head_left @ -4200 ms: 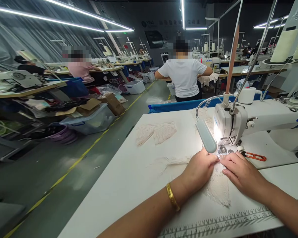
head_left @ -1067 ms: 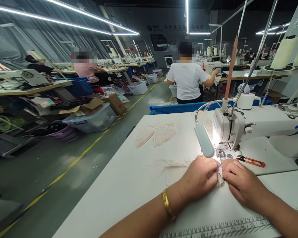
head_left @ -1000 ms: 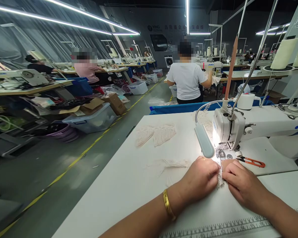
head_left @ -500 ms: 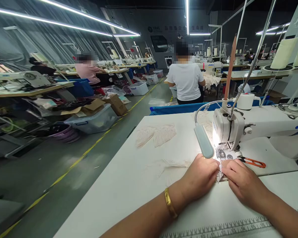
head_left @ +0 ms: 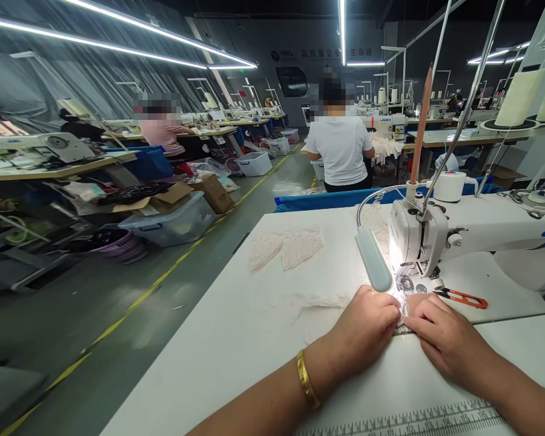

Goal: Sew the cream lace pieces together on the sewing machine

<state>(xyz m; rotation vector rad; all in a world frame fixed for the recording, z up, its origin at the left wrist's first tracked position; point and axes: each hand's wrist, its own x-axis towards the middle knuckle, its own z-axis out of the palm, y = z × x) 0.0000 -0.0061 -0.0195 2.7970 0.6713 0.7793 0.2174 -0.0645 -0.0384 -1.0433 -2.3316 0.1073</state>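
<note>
Close in front of the needle of a white sewing machine (head_left: 418, 230), both hands pinch a small piece of white lace fabric (head_left: 401, 326). My left hand (head_left: 366, 324) has its fingers closed on the lace's left side, and more pale lace (head_left: 322, 301) trails out to the left of it. On the other side, my right hand (head_left: 449, 333) is closed with fingertips on the lace's right edge. A grey-green lamp head (head_left: 373, 260) lights the spot just beyond my left hand. Orange thread snips (head_left: 465, 298) lie right of the presser foot.
Two pale lace pieces (head_left: 302, 248) lie on the white table (head_left: 218, 345) to the left. A printed ruler (head_left: 418, 421) runs along its near edge. A pencil (head_left: 421, 130) stands upright on the machine head. Ahead sits a person in a white shirt (head_left: 340, 148).
The lace between my fingers has shifted slightly and lies lower and more bunched near the needle. Both hands stay almost in place.
</note>
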